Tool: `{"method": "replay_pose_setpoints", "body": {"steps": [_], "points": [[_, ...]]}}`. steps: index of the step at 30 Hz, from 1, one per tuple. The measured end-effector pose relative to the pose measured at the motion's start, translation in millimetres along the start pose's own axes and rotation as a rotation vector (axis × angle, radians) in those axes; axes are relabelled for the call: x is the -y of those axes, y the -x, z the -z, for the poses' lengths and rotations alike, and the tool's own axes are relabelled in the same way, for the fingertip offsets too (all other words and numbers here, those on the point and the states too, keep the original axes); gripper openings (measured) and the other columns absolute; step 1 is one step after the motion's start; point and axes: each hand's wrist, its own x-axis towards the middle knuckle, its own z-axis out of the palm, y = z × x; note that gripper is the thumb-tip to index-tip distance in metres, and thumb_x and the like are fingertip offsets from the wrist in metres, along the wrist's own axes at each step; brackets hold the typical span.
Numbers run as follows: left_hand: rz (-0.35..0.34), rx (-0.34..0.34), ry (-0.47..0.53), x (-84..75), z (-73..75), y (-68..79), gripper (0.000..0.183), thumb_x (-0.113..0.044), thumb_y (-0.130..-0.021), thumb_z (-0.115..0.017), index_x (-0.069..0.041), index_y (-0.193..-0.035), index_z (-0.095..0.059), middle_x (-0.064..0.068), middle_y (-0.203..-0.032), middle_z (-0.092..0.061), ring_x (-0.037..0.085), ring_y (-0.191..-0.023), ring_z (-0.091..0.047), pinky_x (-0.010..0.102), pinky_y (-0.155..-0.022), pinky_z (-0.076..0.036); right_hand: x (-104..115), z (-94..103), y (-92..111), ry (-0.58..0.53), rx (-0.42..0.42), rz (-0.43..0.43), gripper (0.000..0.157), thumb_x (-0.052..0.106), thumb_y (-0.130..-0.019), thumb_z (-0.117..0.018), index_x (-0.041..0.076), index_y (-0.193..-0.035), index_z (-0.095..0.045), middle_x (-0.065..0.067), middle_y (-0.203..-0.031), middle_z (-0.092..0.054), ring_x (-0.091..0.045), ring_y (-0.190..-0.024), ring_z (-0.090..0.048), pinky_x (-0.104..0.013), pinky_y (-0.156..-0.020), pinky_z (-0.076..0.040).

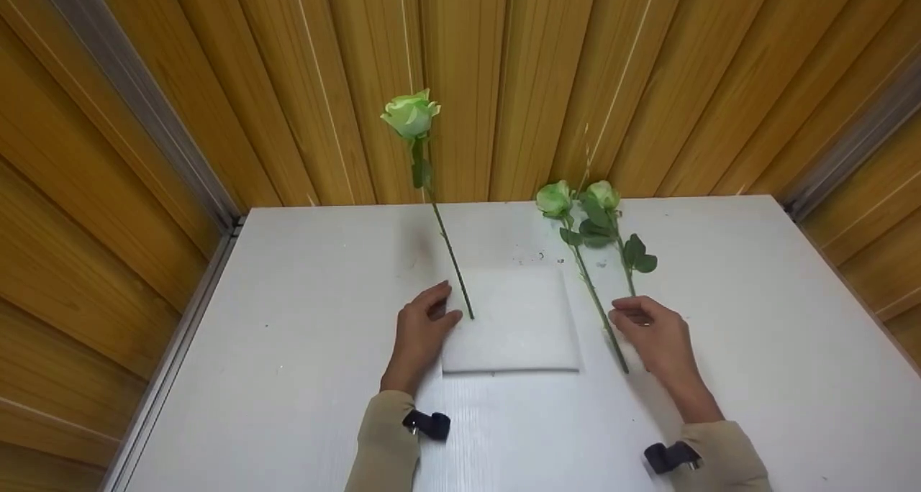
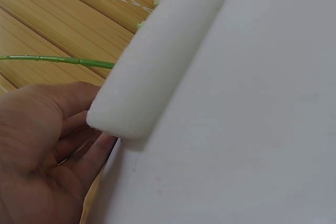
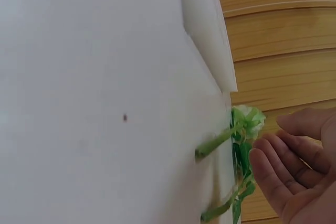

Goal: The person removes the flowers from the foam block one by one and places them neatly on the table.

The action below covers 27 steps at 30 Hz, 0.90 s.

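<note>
A white foam block point(image 1: 514, 334) lies flat on the white table. One pale green rose point(image 1: 411, 116) stands with its stem end at the block's top, leaning leftward in the head view. My left hand point(image 1: 419, 337) holds the block's left edge, thumb over the top and fingers along the side. To the right, two more roses lie on the table: a nearer-left rose point(image 1: 554, 198) and a leafier rose point(image 1: 603, 194). Over their lower stems hovers my right hand point(image 1: 658, 337), fingers loosely bent. A gap shows between its thumb and fingers point(image 3: 273, 174), with nothing held.
The white table point(image 1: 309, 298) ends at a wood-patterned corrugated wall point(image 1: 460, 82) behind the roses. Metal rails run along the left side point(image 1: 191, 326). Small specks lie behind the foam block. A dark wrist camera point(image 1: 428, 425) is strapped to the left sleeve.
</note>
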Motion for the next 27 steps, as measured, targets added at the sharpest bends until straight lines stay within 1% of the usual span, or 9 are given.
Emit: {"method": "replay_pose_setpoints", "body": {"steps": [2,4,9,16,21,27], "points": [[-0.003,-0.002,0.0,1.0,-0.1,-0.7,0.048,0.0,-0.093,-0.079,0.005,-0.139,-0.065,0.013,-0.15,-0.06,0.03,-0.135,-0.06,0.027,-0.108,-0.053,5.3,-8.2,-1.5,-0.031,0.001,0.013,0.023,0.015,-0.101,-0.076,0.0,-0.118,-0.077,-0.013,-0.109,-0.077,-0.009,-0.096,-0.069,-0.013,-0.081,-0.055],[-0.008,-0.004,0.002,2.1,-0.4,-1.2,0.048,0.001,-0.093,-0.079,0.006,-0.139,-0.065,0.014,-0.15,-0.06,0.031,-0.135,-0.06,0.027,-0.108,-0.053,10.3,-16.7,-2.7,-0.055,0.002,0.025,0.022,0.014,-0.1,-0.077,0.0,-0.117,-0.077,-0.013,-0.109,-0.077,-0.008,-0.095,-0.069,-0.013,-0.083,-0.055],[-0.005,-0.005,0.012,2.9,-1.1,-1.0,0.049,0.001,-0.093,-0.079,0.005,-0.14,-0.065,0.014,-0.15,-0.06,0.03,-0.134,-0.061,0.028,-0.108,-0.053,21.6,-35.8,-3.1,-0.101,0.013,0.053,0.02,0.012,-0.099,-0.078,0.001,-0.115,-0.078,-0.011,-0.106,-0.077,-0.015,-0.097,-0.071,-0.015,-0.084,-0.057],[-0.001,-0.005,0.014,2.3,-0.5,-0.6,0.05,0.001,-0.093,-0.079,0.006,-0.141,-0.064,0.014,-0.15,-0.06,0.031,-0.134,-0.061,0.028,-0.107,-0.054,36.3,-61.2,-2.0,-0.164,0.028,0.102,0.018,0.011,-0.097,-0.08,0.002,-0.113,-0.079,-0.009,-0.105,-0.078,-0.021,-0.098,-0.072,-0.016,-0.083,-0.057],[-0.015,-0.005,0.015,2.4,-0.2,-0.2,0.049,0.001,-0.093,-0.079,0.007,-0.139,-0.065,0.016,-0.15,-0.06,0.032,-0.134,-0.06,0.027,-0.107,-0.054,43.4,-78.8,-3.3,-0.214,0.056,0.126,0.017,0.008,-0.096,-0.081,0.001,-0.111,-0.079,-0.006,-0.102,-0.077,-0.02,-0.096,-0.071,-0.017,-0.083,-0.058],[-0.027,-0.009,0.019,1.0,-0.7,0.4,0.048,0.002,-0.093,-0.079,0.008,-0.138,-0.065,0.018,-0.148,-0.061,0.034,-0.134,-0.06,0.028,-0.108,-0.053,51.4,-98.1,-4.3,-0.271,0.082,0.169,0.017,0.008,-0.095,-0.081,0.0,-0.11,-0.079,-0.006,-0.1,-0.077,-0.02,-0.093,-0.072,-0.019,-0.082,-0.059]]}}
